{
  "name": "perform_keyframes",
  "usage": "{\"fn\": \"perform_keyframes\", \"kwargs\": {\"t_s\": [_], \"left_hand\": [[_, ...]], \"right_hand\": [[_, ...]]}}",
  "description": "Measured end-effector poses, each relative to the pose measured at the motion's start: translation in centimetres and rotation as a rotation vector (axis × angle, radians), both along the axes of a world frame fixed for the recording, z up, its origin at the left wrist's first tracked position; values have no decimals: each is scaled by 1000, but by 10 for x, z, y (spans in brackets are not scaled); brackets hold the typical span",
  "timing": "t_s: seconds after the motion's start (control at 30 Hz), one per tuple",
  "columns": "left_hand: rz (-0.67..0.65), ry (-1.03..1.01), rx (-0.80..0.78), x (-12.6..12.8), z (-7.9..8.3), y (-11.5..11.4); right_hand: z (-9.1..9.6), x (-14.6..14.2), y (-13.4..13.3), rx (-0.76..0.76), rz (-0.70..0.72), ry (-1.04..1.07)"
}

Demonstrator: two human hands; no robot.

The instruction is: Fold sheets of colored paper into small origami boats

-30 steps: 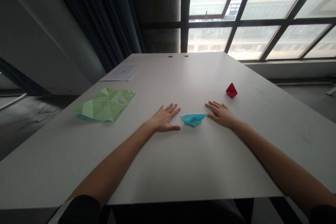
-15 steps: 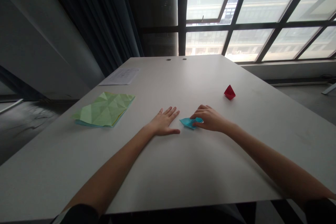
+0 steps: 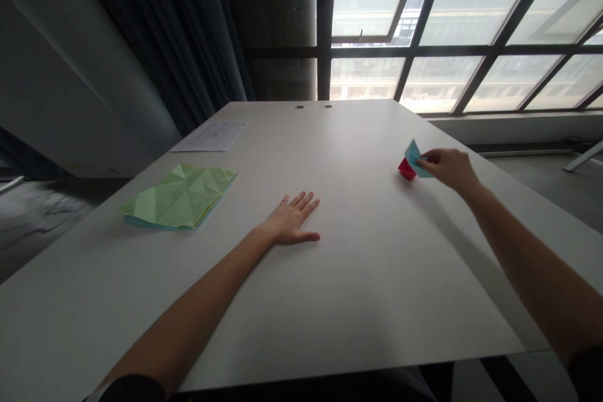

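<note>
Right hand (image 3: 450, 168): pinching blue boat (image 3: 412, 154) off fingertips, leftward | red boat (image 3: 406, 169): partly hidden behind (contact unclear) | left hand (image 3: 292, 223): flat, spread on table (image 3: 330, 301)

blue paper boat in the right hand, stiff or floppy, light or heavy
The blue paper boat is probably light, being folded paper pinched in the right hand. Its folds likely stiffen it, as its tip stands up unsupported; such thin paper might crush if squeezed.
</note>
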State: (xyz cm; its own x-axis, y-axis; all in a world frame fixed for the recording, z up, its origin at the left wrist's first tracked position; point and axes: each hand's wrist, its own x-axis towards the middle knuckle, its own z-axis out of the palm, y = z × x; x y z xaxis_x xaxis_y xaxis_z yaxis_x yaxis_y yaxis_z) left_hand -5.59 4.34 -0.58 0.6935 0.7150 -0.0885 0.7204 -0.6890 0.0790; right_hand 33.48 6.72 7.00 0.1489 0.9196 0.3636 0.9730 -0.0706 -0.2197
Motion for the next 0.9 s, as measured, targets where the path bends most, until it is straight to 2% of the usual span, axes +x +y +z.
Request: {"fn": "perform_keyframes", "kwargs": {"t_s": [0.1,0.13,0.23,0.4,0.53,0.73,0.9], "left_hand": [[0,-1,1,0,-1,0],[0,-1,2,0,-1,0],[1,6,6,0,-1,1],[5,12,18,2,0,4],[6,29,13,4,1,4],[10,42,9,5,2,2],[5,41,17,3,1,5]], "right_hand": [[-3,41,20,-78,-223,-26],[-6,51,26,-148,-269,-29],[-19,69,39,-199,-328,-27],[-42,70,56,-268,-386,-10],[-52,67,67,-302,-396,-4],[-53,69,70,-328,-358,-36],[-40,63,68,-280,-325,-86]]}}
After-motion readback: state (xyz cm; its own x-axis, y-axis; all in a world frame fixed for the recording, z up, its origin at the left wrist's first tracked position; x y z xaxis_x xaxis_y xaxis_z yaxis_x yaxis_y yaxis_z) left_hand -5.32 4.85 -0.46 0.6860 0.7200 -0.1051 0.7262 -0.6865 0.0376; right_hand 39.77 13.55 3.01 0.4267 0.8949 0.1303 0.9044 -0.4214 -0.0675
